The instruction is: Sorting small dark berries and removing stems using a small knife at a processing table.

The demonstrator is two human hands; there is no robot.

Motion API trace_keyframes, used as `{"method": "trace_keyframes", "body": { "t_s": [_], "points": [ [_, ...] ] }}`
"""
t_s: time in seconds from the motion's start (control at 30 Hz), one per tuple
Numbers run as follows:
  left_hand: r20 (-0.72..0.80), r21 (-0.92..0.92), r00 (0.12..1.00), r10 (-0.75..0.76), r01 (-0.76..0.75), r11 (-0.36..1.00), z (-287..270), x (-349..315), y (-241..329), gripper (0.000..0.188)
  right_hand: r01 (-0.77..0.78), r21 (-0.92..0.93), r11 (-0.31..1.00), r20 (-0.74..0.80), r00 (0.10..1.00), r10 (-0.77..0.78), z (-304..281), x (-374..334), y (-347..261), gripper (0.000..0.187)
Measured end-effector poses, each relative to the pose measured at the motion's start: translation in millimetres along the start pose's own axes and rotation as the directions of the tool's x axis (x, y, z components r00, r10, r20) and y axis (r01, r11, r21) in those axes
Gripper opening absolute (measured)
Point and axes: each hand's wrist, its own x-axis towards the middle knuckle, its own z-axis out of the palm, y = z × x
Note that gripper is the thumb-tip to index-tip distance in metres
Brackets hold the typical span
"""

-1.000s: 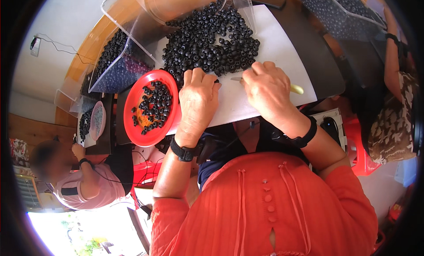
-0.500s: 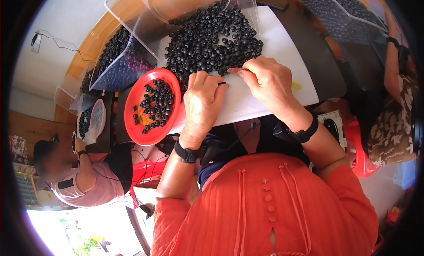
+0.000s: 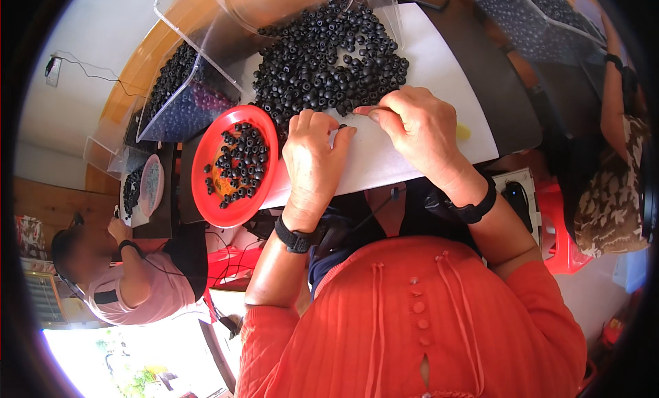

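A large heap of small round black bead-like pieces (image 3: 322, 68), many with a hole, lies on a white board (image 3: 446, 68). My left hand (image 3: 312, 151) is at the heap's near edge. A small black piece (image 3: 342, 127) shows between its thumb and forefinger, mostly hidden by the fingers. To the right, my right hand (image 3: 419, 123) is closed in a pinch on a slim pointed thing (image 3: 364, 110) with a reddish tip, whose kind I cannot make out. That tip is beside the heap. A red plate (image 3: 206, 157) holding more black pieces stands left of my left hand.
A clear plastic bin (image 3: 171, 116) with black pieces stands behind the plate; another clear bin (image 3: 542, 27) is at the far right. At left, a person (image 3: 130, 281) sits by a pink plate (image 3: 150, 185). Another person's arm (image 3: 613, 103) shows at right.
My hands stay nearly in place, with the left hand's fingers shifted slightly and less of the black piece showing. The person at left has raised a hand a little.
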Motion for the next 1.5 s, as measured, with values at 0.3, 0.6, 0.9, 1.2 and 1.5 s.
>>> {"method": "trace_keyframes", "body": {
  "t_s": [0.3, 0.6, 0.9, 1.2, 1.5],
  "points": [
    [0.051, 0.117, 0.989, 0.136, -0.141, 0.983, 5, 7, 5, 0.018, 0.01, -0.003, 1.0, -0.036, 0.999, -0.01, 1, -1, 3, 0.012],
    [0.058, -0.21, 0.998, 0.024, -0.011, 0.978, -1, 0, -9, 0.018, 0.097, 0.12, 0.988, -0.048, 0.995, -0.092, -6, 1, -1, 0.014],
    [0.457, -0.843, 0.838, -0.299, 0.515, 0.157, -14, -13, 0, 0.025, 0.212, 0.268, 0.94, -0.098, 0.976, -0.192, -3, 2, -5, 0.021],
    [0.454, -0.883, 0.873, -0.179, 0.468, 0.038, -13, -19, -9, 0.024, 0.216, 0.345, 0.913, -0.072, 0.976, -0.204, -5, 4, -8, 0.017],
    [0.433, -0.901, 0.88, -0.196, 0.421, -0.1, -10, -22, -21, 0.025, -0.042, 0.395, 0.918, 0.063, 0.998, 0.018, -8, 11, -20, 0.024]
  ]
}}
